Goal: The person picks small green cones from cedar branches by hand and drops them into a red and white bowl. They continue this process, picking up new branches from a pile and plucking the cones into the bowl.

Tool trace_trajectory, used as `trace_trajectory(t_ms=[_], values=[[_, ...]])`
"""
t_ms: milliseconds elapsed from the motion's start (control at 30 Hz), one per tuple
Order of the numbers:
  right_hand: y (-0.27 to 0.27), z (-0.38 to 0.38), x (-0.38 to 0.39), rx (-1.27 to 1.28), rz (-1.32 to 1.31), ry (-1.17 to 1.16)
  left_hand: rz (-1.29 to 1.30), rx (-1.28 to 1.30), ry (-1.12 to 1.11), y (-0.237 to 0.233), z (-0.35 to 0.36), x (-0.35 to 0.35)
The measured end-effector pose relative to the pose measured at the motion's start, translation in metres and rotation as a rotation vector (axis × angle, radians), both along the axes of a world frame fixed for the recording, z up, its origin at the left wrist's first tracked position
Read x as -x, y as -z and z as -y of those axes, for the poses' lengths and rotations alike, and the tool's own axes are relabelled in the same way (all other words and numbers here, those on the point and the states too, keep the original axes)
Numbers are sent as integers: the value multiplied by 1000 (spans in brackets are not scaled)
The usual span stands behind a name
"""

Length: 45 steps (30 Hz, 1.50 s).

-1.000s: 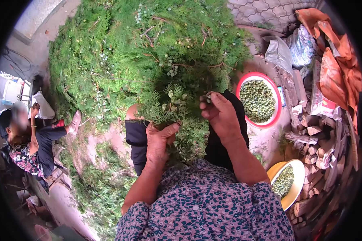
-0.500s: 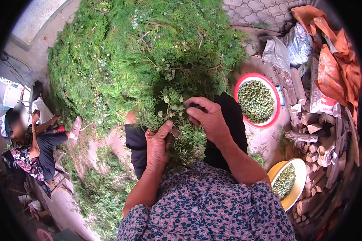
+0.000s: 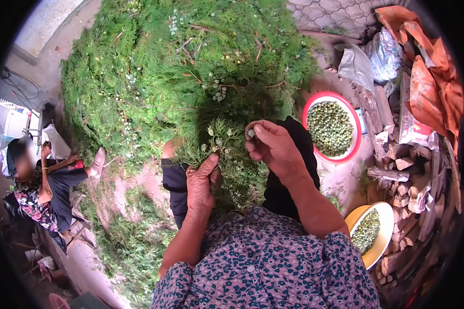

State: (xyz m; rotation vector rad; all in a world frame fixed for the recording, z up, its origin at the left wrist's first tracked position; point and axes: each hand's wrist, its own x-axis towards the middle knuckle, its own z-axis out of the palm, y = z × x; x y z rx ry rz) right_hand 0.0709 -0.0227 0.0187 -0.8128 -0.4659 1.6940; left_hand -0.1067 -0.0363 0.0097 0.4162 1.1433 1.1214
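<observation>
A leafy evergreen sprig (image 3: pixel 224 135) with small pale-green cones lies across my lap. My left hand (image 3: pixel 202 180) is closed around its stems, thumb on top. Just right of the sprig, my right hand (image 3: pixel 274 147) pinches a small green cone (image 3: pixel 251 133) between thumb and fingertips, apart from the branch. Beyond my knees spreads a large heap of green branches (image 3: pixel 154 87), dotted with more cones. To the right stands a white basin with a red rim (image 3: pixel 357 129), filled with picked cones (image 3: pixel 329 129).
A yellow basin (image 3: pixel 389 237) with more cones sits at lower right. Split firewood (image 3: pixel 404 190), plastic bags (image 3: pixel 384 56) and an orange sheet (image 3: pixel 433 87) line the right side. At left another person (image 3: pixel 41 185) sits low beside the heap. Loose greenery (image 3: pixel 131 242) covers the ground at lower left.
My right hand has drawn back to the right from the sprig, and a cone now shows in its fingertips. My left hand stays on the stems.
</observation>
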Motion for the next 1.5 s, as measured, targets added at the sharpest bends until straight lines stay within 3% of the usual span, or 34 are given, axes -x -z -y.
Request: trace_trajectory(t_ms=[200,267,433,500,533,600,767,867,967,1233,1333,1400,1433,1500], values=[[-2,11,12,-5,60,-33,-3,-27,-4,-1,0,-6],[8,12,19,-239,622,-14,-26,-34,3,-1,2,-8],[10,13,23,-298,703,38,-62,-82,18,0,4,-9],[12,13,16,-44,212,-92,-48,-79,11,-7,4,-10],[15,12,13,-44,212,-94,-34,-77,6,-9,4,-11],[18,9,9,18,-111,-48,-37,-56,4,-4,2,-5],[-8,11,7,60,-51,15,-67,-106,-52,-11,3,-12],[-9,13,13,-47,114,-14,-106,-85,-23,-11,2,-13],[0,11,23,-556,866,105,-125,-124,-18,-5,3,-15],[10,8,35,-675,1083,221,-144,-135,-7,-8,6,-20],[6,8,31,-661,1047,237,-94,-105,47,-4,6,-11],[-8,12,17,-61,329,-67,-75,-52,30,-4,5,-8],[-1,12,14,-112,141,-51,-55,1,17,-4,4,-8],[-9,12,14,-41,55,5,-38,-26,9,-5,4,-9]])
